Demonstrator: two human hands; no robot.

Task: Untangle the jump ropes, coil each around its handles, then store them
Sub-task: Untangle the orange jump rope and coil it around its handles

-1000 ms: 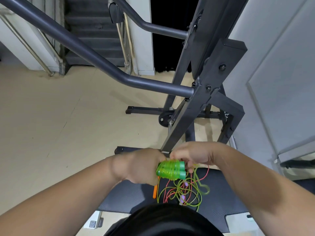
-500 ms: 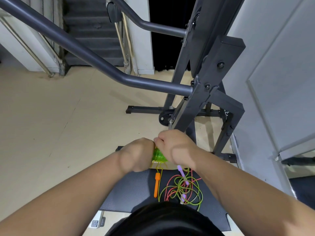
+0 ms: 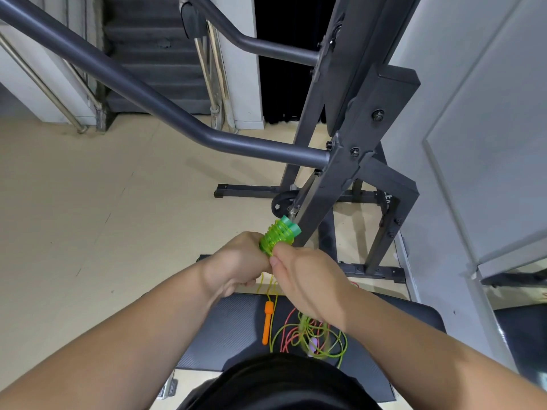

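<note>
The green jump rope (image 3: 279, 235) is mostly coiled round its handles, gripped in our left hand (image 3: 236, 264) above the dark mat (image 3: 225, 321). Our right hand (image 3: 305, 279) pinches its loose cord. The orange handle (image 3: 268, 322) and tangled pink rope (image 3: 291, 327) lie there unsorted; we judge storing remains.

A dark mat (image 3: 225, 324) carries an orange handle (image 3: 268, 322) beside tangled, somewhat blurred green and pink ropes (image 3: 307, 335).
</note>
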